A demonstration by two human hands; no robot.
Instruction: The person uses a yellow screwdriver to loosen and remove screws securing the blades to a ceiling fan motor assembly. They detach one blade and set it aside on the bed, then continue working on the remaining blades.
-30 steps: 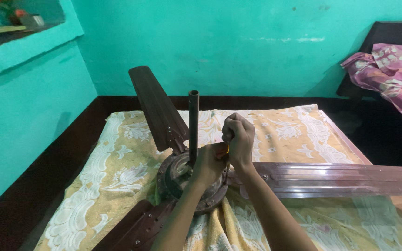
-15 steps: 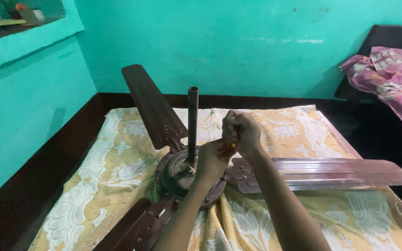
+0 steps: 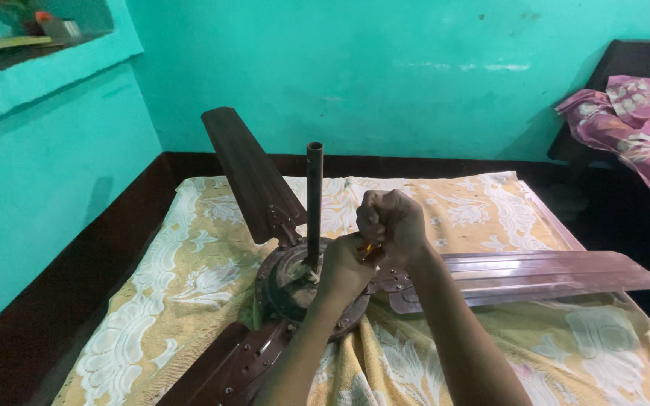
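Right hand [image 3: 393, 219] lifted slightly off the brown metal ceiling fan [image 3: 302, 282] — fingers clenched round an orange-handled tool [image 3: 369, 249], left hand [image 3: 344, 265] gripping the fan's round motor housing, yellow floral bedsheet [image 3: 167, 278] beneath.

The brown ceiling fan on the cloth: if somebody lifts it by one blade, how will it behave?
The ceiling fan probably feels heavy at its metal hub, so it would sag toward it. The long blade looks thin and may flex. The upright rod seems a stiffer hold.
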